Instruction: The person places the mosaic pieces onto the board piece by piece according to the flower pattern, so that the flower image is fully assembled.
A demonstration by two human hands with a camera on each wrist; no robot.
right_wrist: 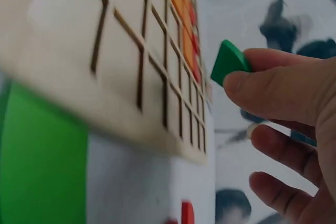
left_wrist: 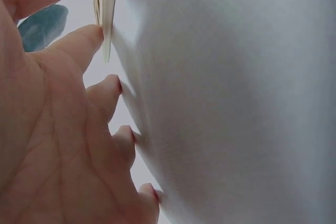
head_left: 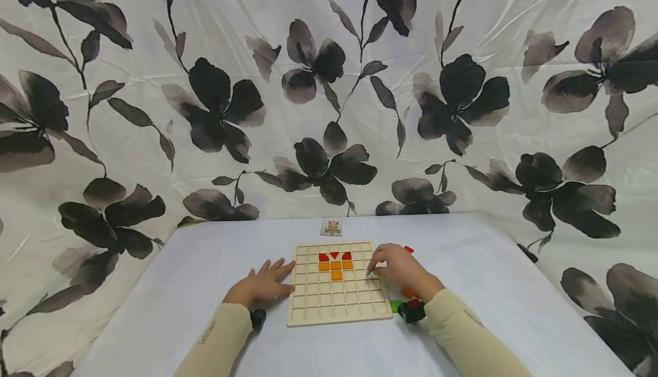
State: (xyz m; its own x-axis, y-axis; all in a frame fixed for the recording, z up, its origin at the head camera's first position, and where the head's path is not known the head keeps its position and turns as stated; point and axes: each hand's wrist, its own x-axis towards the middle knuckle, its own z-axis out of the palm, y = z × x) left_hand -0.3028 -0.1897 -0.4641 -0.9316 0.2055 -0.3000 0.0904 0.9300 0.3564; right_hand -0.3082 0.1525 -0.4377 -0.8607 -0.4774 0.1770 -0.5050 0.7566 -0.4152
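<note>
A wooden grid board [head_left: 308, 303] lies on the table. Red and orange tiles [head_left: 336, 265] fill several cells in its upper middle. My left hand [head_left: 264, 283] is spread at the board's left side, its index fingertip and thumb touching the edge; the left wrist view shows the other fingers resting toward the cloth. Between thumb and index finger, my right hand [head_left: 398, 265] pinches a green tile [right_wrist: 229, 62] with a curved edge, held just above the right part of the board. Its remaining fingers are loosely bent.
Right of the board, partly behind the right hand and wrist, lie loose green [head_left: 395, 305], orange [head_left: 408, 292] and red tiles [head_left: 408, 249]. A small pattern card [head_left: 331, 227] lies beyond the board's far edge. A flowered cloth [head_left: 329, 108] hangs behind the white table [head_left: 216, 245].
</note>
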